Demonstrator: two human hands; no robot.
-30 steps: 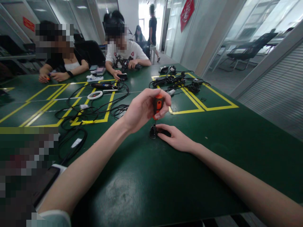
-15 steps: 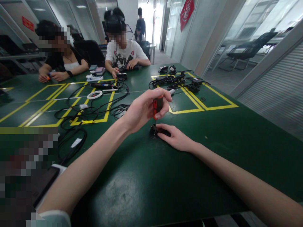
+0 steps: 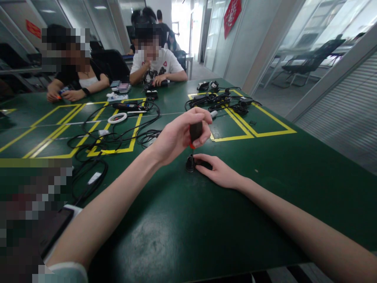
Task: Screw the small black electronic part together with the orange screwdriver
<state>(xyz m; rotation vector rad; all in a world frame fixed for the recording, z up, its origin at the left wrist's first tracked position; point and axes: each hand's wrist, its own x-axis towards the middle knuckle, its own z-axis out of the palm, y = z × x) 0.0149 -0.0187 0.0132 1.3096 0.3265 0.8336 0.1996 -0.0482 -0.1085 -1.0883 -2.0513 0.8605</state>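
My left hand (image 3: 176, 133) is wrapped round the handle of a red and black screwdriver (image 3: 196, 133), held upright with its thin shaft pointing down. The shaft's lower end goes to a small black part (image 3: 190, 164) on the green table; whether the tip sits in a screw is too small to make out. My right hand (image 3: 219, 172) rests low on the table, its thumb and fingers closed on the right side of that black part. Some of the part is hidden behind the fingers.
Black cables (image 3: 118, 133) and a white ring (image 3: 117, 118) lie to the left. Black devices with cables (image 3: 218, 102) sit inside yellow tape at the far right. A phone (image 3: 57, 232) lies near my left forearm. Two people (image 3: 159, 65) sit across the table (image 3: 188, 236).
The screwdriver handle has turned in my left hand, its dark side now facing me instead of the red. My right hand stays put. A person opposite has raised a hand to the face.
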